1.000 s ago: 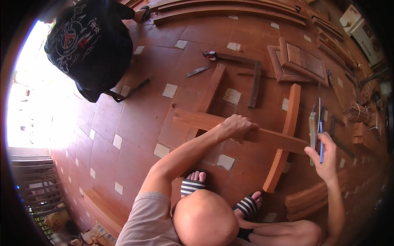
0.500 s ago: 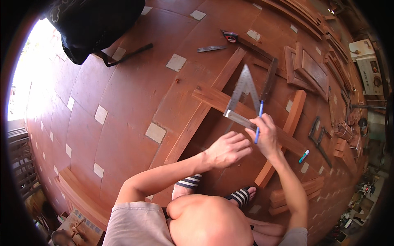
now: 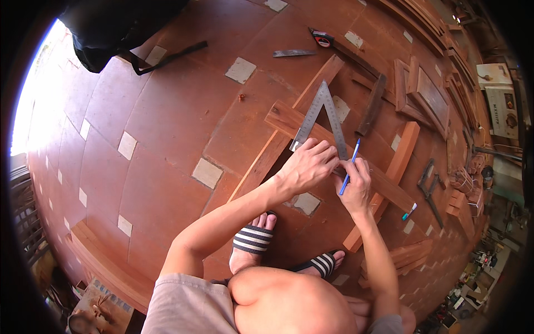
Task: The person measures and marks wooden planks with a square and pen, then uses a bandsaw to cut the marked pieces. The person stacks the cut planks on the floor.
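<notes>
My left hand is closed over the base of a metal triangular set square, whose point is directed away from me. The square lies over a reddish wooden beam; whether it rests flat on the wood I cannot tell. My right hand pinches a blue pen that slants upward, its fingers beside the square's right end. The beam crosses two other timbers, a left one and a right one. A white and teal marker-like object is at the beam's near right end.
Beyond the beam are a tape measure, a flat metal strip and a dark-edged wooden bar. Framed wooden panels and a clamp-like tool lie to the right. A black bag-like object is at far left.
My left hand has moved right and forward and taken hold of the square's base. The square has turned slightly and come over the beam; my right hand keeps the pen.
</notes>
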Available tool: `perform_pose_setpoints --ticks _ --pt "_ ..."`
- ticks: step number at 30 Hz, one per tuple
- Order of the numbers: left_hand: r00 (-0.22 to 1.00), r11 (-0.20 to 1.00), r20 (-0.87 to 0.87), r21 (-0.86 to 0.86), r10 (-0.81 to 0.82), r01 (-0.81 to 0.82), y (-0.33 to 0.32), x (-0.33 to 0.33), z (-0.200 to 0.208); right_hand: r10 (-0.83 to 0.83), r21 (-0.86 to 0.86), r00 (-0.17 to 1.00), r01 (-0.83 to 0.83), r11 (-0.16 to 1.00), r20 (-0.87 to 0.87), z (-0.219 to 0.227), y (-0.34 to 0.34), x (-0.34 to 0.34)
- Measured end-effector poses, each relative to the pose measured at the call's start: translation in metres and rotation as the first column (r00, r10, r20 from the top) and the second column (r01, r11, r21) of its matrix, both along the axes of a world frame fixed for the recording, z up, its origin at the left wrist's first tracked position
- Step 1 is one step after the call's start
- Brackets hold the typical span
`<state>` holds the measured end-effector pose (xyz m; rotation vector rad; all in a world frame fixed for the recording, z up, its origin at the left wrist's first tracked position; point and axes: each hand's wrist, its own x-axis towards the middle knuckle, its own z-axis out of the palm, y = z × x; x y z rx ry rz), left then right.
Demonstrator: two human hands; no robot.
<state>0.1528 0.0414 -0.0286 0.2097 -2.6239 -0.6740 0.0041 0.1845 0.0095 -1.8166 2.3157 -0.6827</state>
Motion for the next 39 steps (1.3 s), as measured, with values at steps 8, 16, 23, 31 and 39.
perform_pose_setpoints --ticks 8,16,23,31,39 --pt "0.998 0.999 -0.054 0.021 -0.029 0.030 -0.006 -0.002 -0.006 -0.027 -0.034 1.000 0.027 0.999 -0.012 -0.008 0.006 -0.001" --pt "0.995 0.997 -0.082 0.040 -0.061 0.064 -0.008 -0.004 -0.012 -0.010 -0.043 1.000 0.010 0.999 -0.006 -0.006 0.005 -0.003" --pt "0.989 0.993 -0.117 0.075 -0.087 0.096 -0.012 -0.005 -0.012 0.005 -0.062 1.000 -0.005 0.998 -0.001 -0.006 0.005 -0.002" --pt "0.991 0.990 -0.091 0.092 -0.101 0.109 -0.012 -0.007 -0.013 -0.018 -0.047 1.000 0.019 0.999 0.024 -0.007 0.005 -0.005" --pt "0.989 0.985 -0.102 0.120 -0.111 0.123 -0.013 -0.008 -0.012 -0.001 -0.042 0.999 0.003 0.999 0.038 -0.008 0.006 -0.005"
